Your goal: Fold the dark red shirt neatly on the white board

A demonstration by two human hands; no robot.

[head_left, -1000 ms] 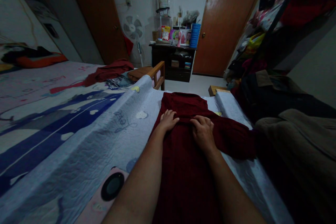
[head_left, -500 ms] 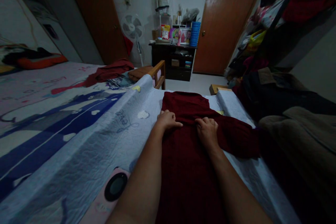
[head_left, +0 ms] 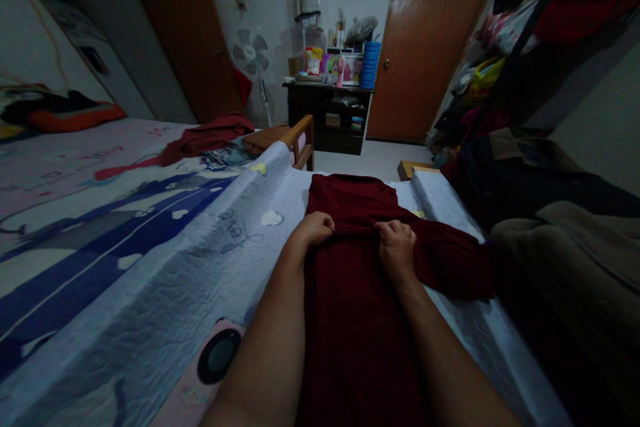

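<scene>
A dark red long-sleeved garment (head_left: pixel 363 320) lies stretched out on the pale blue quilted sheet (head_left: pixel 273 267) in front of me. One of its sleeves (head_left: pixel 450 257) points out to the right. My left hand (head_left: pixel 317 228) is closed on the garment's left edge, thumb and fingers pinched together. Further right, my right hand (head_left: pixel 397 242) pinches the same cloth near the base of the sleeve. Between the two hands the fabric is drawn into a straight crosswise fold. The lower end of the garment runs out of view beneath my forearms.
A pink object with a round black disc (head_left: pixel 219 355) lies by my left forearm. Piled clothes (head_left: pixel 575 247) line the right side. Further off are a wooden bed rail (head_left: pixel 300 137), a white fan (head_left: pixel 251 51) and a dark cabinet (head_left: pixel 325 113). More clothes (head_left: pixel 210 137) lie at left.
My left hand has gone from a spread thumb to a pinch on the cloth and shifted slightly left. The fold between my hands looks straighter. My right hand moved slightly right.
</scene>
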